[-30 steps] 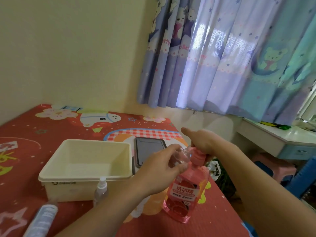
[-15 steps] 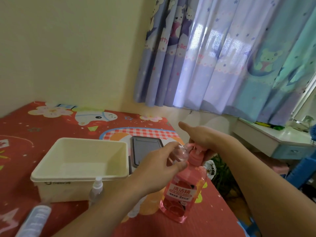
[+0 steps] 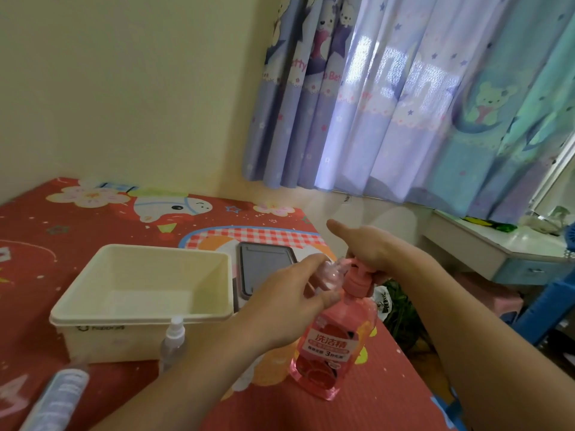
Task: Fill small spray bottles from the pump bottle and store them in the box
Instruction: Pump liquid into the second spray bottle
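The table (image 3: pixel 389 396) wore a red vinyl cloth printed with cartoon figures, smooth and a little glossy, the sort of surface a wet bottle would skate on. On it sat the cream plastic box (image 3: pixel 93 309), square, rigid and thin-walled, with nothing visible inside; it looked light enough to shift at a nudge. To its right, near the table's front edge, stood the pink pump bottle (image 3: pixel 331 346), translucent plastic, still well filled and so probably the heaviest thing there, best steadied by its waist or pressed straight down on the head. The right hand (image 3: pixel 370 247) lay over the pump head (image 3: pixel 357 275), fingers bent down around it and thumb stretched out toward the wall. The left hand (image 3: pixel 289 300) was curled round a small clear spray bottle (image 3: pixel 424 275) held up at the spout; it seemed uncapped, thin and slick, light, and likely to slip if soap ran down its side. A dark phone (image 3: pixel 267 265) lay flat behind them. A second small spray bottle (image 3: pixel 174 340) stood capped just in front of the box, and a larger pale one (image 3: pixel 59 396) lay on its side at the near left, blurred.
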Demonstrator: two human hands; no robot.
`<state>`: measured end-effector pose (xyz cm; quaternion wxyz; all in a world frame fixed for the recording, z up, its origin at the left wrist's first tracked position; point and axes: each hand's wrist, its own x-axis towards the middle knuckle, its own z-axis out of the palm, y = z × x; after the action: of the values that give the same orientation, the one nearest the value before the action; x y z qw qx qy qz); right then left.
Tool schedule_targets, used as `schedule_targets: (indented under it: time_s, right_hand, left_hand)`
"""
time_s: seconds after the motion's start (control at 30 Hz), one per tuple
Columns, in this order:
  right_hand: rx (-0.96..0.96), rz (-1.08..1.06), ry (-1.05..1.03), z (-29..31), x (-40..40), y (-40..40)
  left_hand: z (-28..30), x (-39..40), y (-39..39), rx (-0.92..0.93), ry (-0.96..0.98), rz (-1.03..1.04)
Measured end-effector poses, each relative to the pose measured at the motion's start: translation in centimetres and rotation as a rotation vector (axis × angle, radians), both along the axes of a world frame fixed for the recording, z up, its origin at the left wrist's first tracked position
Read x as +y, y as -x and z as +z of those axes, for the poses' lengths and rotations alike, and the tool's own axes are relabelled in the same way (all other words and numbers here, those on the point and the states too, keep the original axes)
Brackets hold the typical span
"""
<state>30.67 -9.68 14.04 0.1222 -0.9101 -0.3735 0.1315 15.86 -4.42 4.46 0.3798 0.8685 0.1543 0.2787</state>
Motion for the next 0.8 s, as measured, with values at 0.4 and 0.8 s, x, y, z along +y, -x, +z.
schedule_targets:
  time_s: [0.4, 0.8]
  right_hand:
    - [0.006, -0.001, -0.047, -0.2, 0.2, -0.5]
    - [0.042, -0.06, -0.08, -0.5, 0.3, -0.9]
  left_hand:
    - [-0.3, -0.2, -0.3, -0.028, -0.002, 0.01]
    - [-0.2, -0.2, -0.1, -0.017, 0.007, 0.017]
